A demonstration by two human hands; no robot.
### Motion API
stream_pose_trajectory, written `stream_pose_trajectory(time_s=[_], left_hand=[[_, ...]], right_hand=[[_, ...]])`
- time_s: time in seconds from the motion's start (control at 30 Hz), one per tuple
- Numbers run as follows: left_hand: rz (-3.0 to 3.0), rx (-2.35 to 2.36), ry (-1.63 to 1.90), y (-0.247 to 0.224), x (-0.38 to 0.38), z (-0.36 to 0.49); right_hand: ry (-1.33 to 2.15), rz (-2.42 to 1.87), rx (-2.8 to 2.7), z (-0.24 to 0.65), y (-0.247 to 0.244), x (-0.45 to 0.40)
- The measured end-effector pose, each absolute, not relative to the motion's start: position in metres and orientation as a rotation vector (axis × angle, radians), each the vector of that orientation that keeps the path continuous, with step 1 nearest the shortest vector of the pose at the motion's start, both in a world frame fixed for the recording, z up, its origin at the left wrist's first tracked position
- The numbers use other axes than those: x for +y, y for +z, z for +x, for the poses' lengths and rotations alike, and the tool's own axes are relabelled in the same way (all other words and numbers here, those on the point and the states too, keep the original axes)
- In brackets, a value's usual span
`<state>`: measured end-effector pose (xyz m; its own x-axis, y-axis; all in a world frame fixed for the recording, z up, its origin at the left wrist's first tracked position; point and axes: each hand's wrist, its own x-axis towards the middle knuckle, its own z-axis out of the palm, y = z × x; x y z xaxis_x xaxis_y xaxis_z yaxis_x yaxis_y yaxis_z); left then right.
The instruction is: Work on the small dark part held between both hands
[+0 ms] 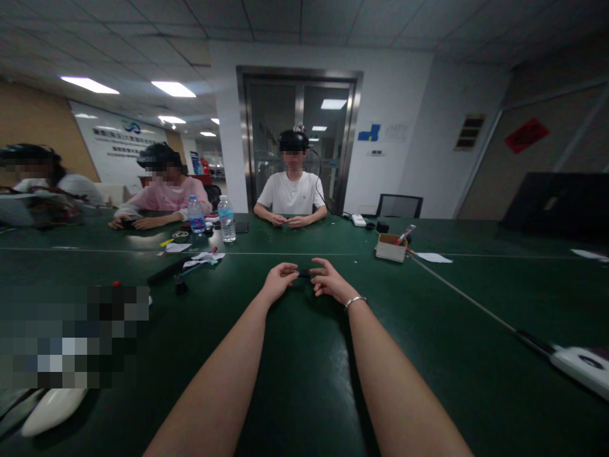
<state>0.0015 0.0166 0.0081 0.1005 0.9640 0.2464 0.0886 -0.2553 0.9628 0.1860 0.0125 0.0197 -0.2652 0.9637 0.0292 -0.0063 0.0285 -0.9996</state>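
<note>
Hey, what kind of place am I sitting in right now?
Probably an office meeting or work room: a long green table shared with other seated people, a panelled ceiling with strip lights, and glass double doors. Your left hand and right hand hold a small black part.

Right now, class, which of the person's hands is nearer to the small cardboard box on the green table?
Right. The right hand lies below and left of the cardboard box, apart from it. The left hand sits farther left, beyond the small dark piece both hands pinch.

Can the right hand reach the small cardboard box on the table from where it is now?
Probably yes: the table between the right hand and the cardboard box looks bare, but its fingers hold a small black part.
</note>
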Motion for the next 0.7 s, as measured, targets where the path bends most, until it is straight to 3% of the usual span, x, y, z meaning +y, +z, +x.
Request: stream_pose_trajectory(time_s=[0.7], left_hand=[[1.533,1.082,1.261,0.0093,0.015,0.0027]], right_hand=[[1.367,-1.086,-1.466,0.1837,0.0214,0.0117]])
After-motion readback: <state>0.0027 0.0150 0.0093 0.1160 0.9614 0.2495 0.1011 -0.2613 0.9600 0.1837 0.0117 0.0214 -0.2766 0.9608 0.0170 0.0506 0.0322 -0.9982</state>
